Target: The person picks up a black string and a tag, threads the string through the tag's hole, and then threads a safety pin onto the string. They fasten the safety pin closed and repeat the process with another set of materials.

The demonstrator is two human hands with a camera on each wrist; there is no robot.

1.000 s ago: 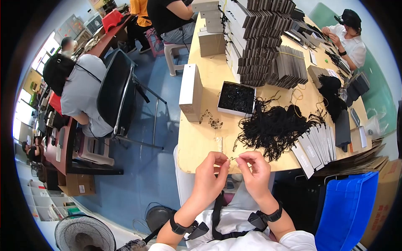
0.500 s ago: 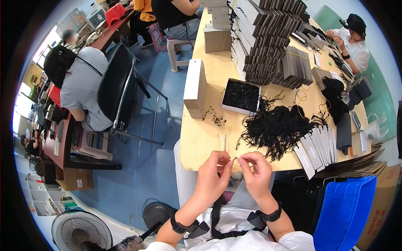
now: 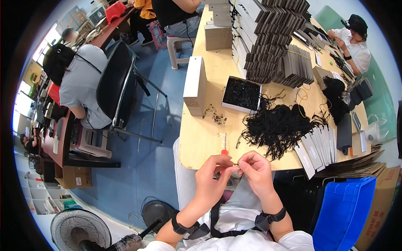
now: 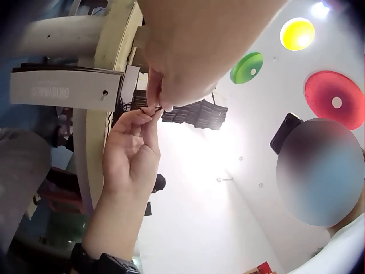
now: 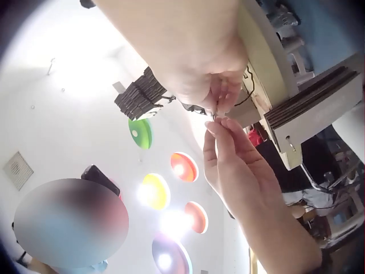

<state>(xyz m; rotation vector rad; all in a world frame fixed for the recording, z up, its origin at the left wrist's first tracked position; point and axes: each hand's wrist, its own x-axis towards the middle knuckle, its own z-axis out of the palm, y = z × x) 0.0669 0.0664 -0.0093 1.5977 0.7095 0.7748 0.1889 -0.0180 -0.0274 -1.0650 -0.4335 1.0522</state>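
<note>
Over the table's front edge, my left hand (image 3: 211,172) and right hand (image 3: 256,172) meet fingertip to fingertip. Between them is a small dark wire piece, looking like a safety pin (image 3: 236,165), pinched by thumb and finger of each hand. Fingers cover most of it; only a thin dark bit shows in the left wrist view. Just beyond the hands lies a tool with a red end and a clear shaft (image 3: 224,144). Several loose safety pins (image 3: 217,118) are scattered farther up, beside a white box (image 3: 242,93) full of small black pieces. A heap of black cords (image 3: 276,129) lies to the right.
Printed grey tags (image 3: 316,152) fan out at the right front edge. Tall stacks of grey cards (image 3: 268,46) stand behind the cords, and a white block-shaped stack (image 3: 194,85) at left. A blue crate (image 3: 345,209) is at lower right. Another person (image 3: 354,44) sits across the table.
My hands have drawn closer together and the fingers have shifted around the small pin. The red end of the tool has come into sight. The view has shifted slightly.
</note>
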